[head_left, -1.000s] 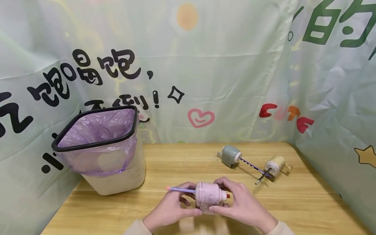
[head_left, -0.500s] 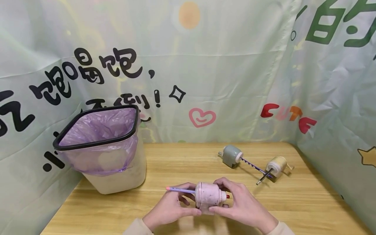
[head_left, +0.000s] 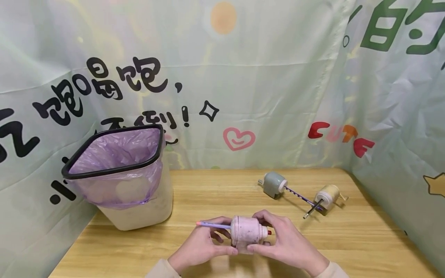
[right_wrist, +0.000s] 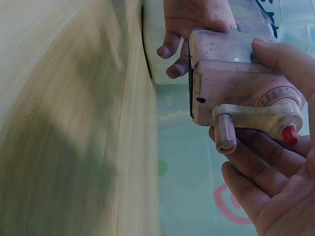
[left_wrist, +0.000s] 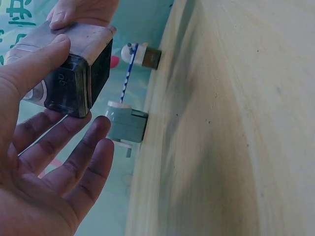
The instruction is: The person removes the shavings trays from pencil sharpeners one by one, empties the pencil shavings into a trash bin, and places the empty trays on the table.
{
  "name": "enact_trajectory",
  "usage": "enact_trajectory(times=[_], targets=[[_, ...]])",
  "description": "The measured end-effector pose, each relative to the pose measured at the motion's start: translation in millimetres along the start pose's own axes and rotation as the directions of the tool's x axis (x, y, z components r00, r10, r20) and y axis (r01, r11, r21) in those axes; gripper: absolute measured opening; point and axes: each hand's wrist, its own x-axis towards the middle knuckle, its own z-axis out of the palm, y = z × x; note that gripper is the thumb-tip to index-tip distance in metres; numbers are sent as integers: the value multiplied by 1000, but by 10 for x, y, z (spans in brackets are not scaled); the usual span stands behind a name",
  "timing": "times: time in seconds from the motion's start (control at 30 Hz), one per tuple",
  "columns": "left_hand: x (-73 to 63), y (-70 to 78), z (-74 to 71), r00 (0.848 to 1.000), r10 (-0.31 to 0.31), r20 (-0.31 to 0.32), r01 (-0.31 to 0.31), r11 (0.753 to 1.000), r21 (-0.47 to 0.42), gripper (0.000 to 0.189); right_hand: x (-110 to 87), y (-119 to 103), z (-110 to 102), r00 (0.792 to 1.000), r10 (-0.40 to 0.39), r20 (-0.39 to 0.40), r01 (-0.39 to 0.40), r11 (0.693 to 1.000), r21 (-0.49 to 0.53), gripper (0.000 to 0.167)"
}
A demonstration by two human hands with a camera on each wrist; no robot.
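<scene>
Both hands hold a pink hand-crank pencil sharpener above the table's near part. A lilac pencil with a pinkish-orange end sticks out of its left side. My left hand grips the sharpener between thumb and fingers at the pencil end. At the opposite end my right hand holds it, thumb in front and fingers behind. In the right wrist view the crank handle and a red knob show near the right fingers. A dark, see-through part of the sharpener faces the left wrist camera.
On the table, a bin with a purple liner stands at left. Farther back at right are a grey-green sharpener with a dotted pencil and a cream sharpener with a dark pencil. Printed cloth hangs behind.
</scene>
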Motion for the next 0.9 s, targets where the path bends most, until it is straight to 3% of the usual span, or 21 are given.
enact_trajectory(times=[0.47, 0.9], targets=[[6, 17, 1, 999, 3, -39, -3, 1000, -5, 55, 20, 7, 17, 999, 24, -28, -25, 999, -42, 50], [11, 4, -42, 997, -34, -69, 31, 999, -31, 54, 36, 34, -22, 997, 71, -16, -71, 997, -1, 52]])
